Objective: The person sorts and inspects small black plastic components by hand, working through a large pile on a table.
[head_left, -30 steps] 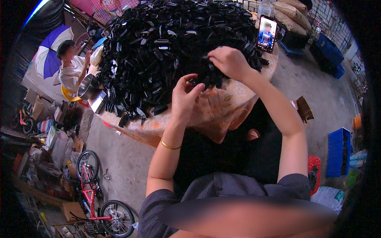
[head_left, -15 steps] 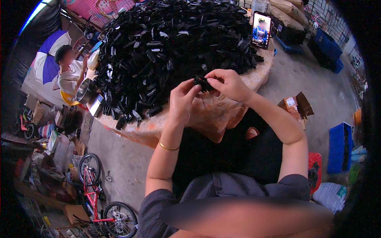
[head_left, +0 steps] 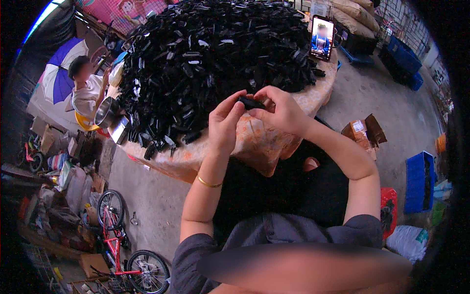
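Between my two hands, at the near edge of the table, is a small black plastic-looking piece (head_left: 251, 103). My left hand (head_left: 225, 120) pinches its left end between thumb and fingers. On its other end are the closed fingers of my right hand (head_left: 280, 111), which partly hide it. Just beyond lies a big heap of similar glossy black pieces (head_left: 210, 59), spread over the round table. A pale orange-patterned cloth (head_left: 254, 142) covers the table and hangs down below my hands.
A lit phone (head_left: 321, 38) stands at the table's right edge. Another person (head_left: 88, 90) sits at the left by a metal bowl (head_left: 104, 111). A red bicycle (head_left: 115, 250) lies at lower left; a cardboard box (head_left: 364, 132) and blue crate (head_left: 419, 182) are on the right.
My right hand has turned slightly and its fingers have shifted along the black piece, so more of the piece shows. My left hand stays nearly in place.
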Available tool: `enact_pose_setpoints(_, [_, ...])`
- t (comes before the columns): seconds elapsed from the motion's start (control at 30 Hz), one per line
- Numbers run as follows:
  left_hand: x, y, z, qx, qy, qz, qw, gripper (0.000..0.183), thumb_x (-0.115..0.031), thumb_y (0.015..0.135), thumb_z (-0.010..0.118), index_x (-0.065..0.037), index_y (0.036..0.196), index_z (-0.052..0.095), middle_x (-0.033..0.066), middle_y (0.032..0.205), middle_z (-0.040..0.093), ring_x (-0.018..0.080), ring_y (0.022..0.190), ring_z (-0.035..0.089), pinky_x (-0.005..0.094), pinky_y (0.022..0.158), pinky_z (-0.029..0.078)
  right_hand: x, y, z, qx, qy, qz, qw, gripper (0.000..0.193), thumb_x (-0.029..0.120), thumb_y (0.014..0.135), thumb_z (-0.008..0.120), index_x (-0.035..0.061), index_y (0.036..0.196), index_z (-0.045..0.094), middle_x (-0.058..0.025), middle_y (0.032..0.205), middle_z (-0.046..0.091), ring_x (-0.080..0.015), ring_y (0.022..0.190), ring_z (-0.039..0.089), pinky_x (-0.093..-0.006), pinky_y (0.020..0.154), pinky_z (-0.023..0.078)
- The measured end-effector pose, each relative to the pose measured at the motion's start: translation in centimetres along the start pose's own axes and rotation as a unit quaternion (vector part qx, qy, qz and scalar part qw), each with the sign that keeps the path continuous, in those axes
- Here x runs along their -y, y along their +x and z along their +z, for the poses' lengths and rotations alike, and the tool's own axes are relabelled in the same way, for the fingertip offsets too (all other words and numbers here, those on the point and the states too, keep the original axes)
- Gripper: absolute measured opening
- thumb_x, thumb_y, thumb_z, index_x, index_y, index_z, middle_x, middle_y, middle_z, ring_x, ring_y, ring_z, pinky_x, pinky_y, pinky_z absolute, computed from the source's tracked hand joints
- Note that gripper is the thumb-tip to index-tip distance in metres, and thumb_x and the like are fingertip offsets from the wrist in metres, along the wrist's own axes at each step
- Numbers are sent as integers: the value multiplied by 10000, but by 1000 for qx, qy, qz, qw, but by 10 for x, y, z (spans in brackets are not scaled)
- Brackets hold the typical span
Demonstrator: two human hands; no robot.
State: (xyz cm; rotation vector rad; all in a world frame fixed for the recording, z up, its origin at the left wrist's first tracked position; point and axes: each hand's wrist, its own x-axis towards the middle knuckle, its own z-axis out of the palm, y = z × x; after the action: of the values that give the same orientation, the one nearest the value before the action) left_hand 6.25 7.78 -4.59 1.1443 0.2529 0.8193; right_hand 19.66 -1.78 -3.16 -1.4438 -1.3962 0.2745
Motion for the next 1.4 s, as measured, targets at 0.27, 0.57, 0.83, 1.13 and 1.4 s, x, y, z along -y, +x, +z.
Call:
enact_pose_setpoints(0.27, [-4, -3, 2, 58, 64, 47, 995, 221, -4, 830, 523, 27, 1036, 596, 84, 995, 615, 133, 914, 567, 239, 826, 441, -1, -6, 1, -1, -9, -118, 993, 213, 167, 744, 655, 11, 883, 618, -162, 729, 597, -264, 625, 587, -330, 539, 437])
enact_pose_setpoints(0.57, [4, 2, 18, 142, 190, -41, 971, 271, -102, 821, 560, 47, 1048, 563, 121, 1113, 553, 214, 1030, 505, 312, 891, 408, 6, -7, -66, 415, -240, 6, 878, 276, 292, 684, 651, 19, 676, 610, -173, 618, 558, -305, 571, 561, -376, 530, 422])
enact_pose_setpoints(0.83, [25, 6, 34, 114, 746, 212, 621, 260, -113, 692, 571, 12, 917, 535, 134, 924, 527, 292, 955, 450, 351, 789, 392, 4, -7, -71, 443, -253, 33, 860, 263, 283, 729, 631, 21, 753, 641, -145, 642, 602, -273, 596, 590, -358, 560, 449])
enact_pose_setpoints(1.13, [21, -36, 36, 153, 669, 194, 701, 318, -38, 686, 578, -26, 995, 500, 141, 954, 516, 302, 914, 506, 381, 765, 431, -30, 19, -20, 56, -159, -179, 969, 235, 118, 730, 638, 28, 945, 614, -124, 867, 606, -238, 809, 593, -310, 700, 482])
enact_pose_setpoints(1.4, [3, -14, 12, 10, 460, 51, 886, 284, 1, 732, 598, 4, 1006, 524, 65, 858, 619, 110, 750, 582, 244, 672, 470, -32, 33, 8, 77, -253, -120, 957, 410, 116, 678, 658, 43, 1069, 559, -151, 923, 596, -279, 848, 585, -346, 739, 478])
